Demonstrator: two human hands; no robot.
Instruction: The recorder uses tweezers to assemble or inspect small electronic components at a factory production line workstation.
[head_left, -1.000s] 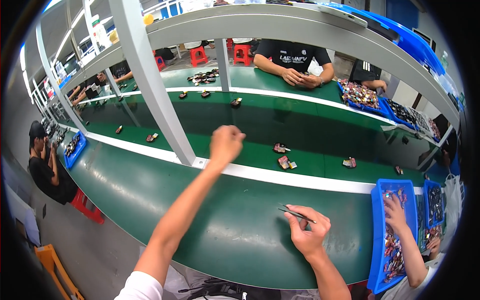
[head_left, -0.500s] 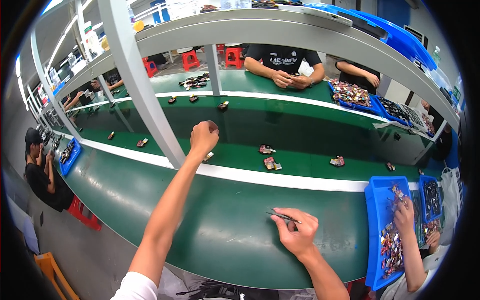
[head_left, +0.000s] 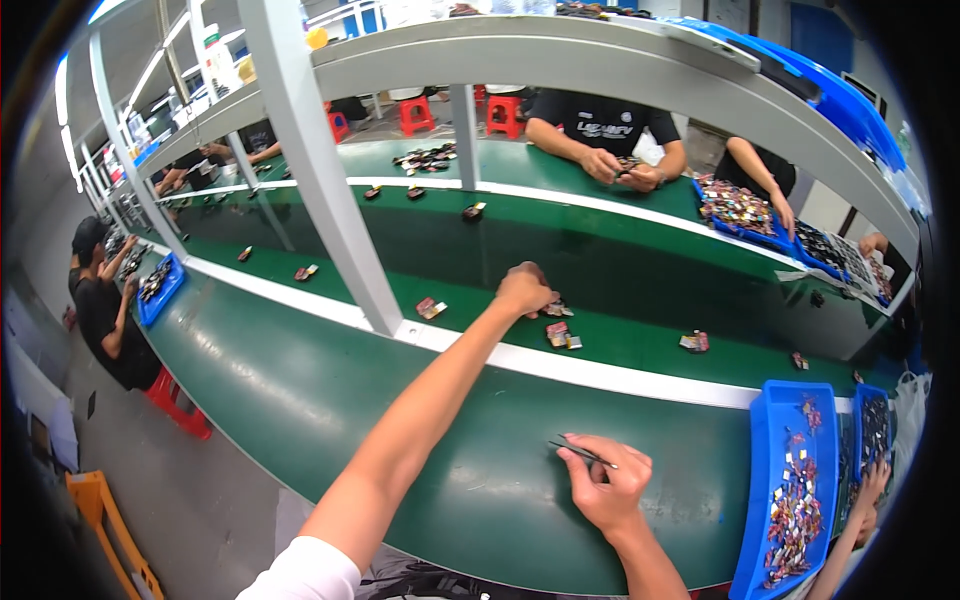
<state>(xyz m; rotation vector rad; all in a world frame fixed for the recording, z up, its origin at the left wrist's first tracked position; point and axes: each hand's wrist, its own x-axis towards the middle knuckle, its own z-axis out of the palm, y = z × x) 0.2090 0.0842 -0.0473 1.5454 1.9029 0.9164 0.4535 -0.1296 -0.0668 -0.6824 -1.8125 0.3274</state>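
While the left hand (head_left: 526,290) is reaching over the dark green belt (head_left: 640,270), I am watching from afar through the head camera. It is hanging over a small dark part (head_left: 558,307), which is lying on the belt and showing just beside the hand; whether the fingers are gripping anything I cannot tell, since the hand itself is hiding their tips. A second part (head_left: 562,336) is lying near it, on the wearer's side, and a third part (head_left: 431,308) is lying to the left. Above the green worktable (head_left: 290,350), on the near side of the white strip (head_left: 640,382), the right hand (head_left: 612,478) is pinching dark tweezers (head_left: 585,453) between thumb and fingers, their tips pointing left. To its right, a blue tray (head_left: 775,412) is holding scattered loose parts (head_left: 797,505). Across the belt, a co-worker (head_left: 610,125) is handling something small.
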